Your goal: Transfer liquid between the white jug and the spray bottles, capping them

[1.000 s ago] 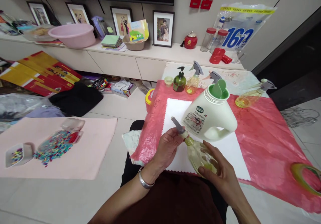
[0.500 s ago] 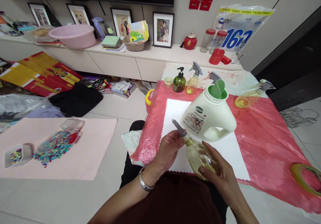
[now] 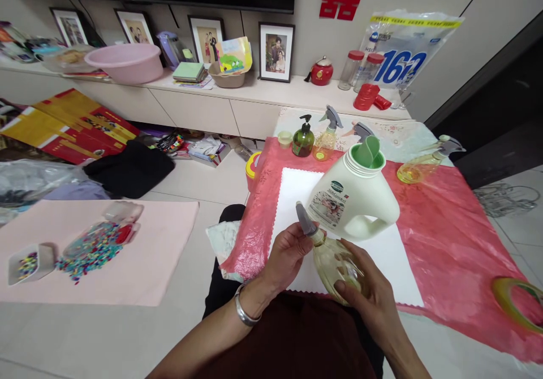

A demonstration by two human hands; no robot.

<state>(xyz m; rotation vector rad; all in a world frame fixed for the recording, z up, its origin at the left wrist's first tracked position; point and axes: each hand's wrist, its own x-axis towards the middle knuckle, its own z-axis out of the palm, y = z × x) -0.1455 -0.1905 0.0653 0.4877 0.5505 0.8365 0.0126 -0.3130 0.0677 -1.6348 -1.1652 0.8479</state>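
Observation:
A clear yellowish spray bottle is tilted in front of me, its grey spray head at the neck. My left hand pinches the collar below the spray head. Wrapped round the bottle's body is my right hand, with the thumb on the near side. Just beyond my hands stands a large pale green detergent jug, uncapped, with a green spout in its mouth. The jug rests on a white scallop-edged sheet.
Behind the jug stand a green pump bottle, a small cup and another spray bottle; one more spray bottle is to the right. A tape roll lies at the right edge. Colourful beads cover part of a pink mat.
The grey spray head has turned a little on the bottle's neck and shifted slightly right. Both hands keep their hold; everything on the table stays in place.

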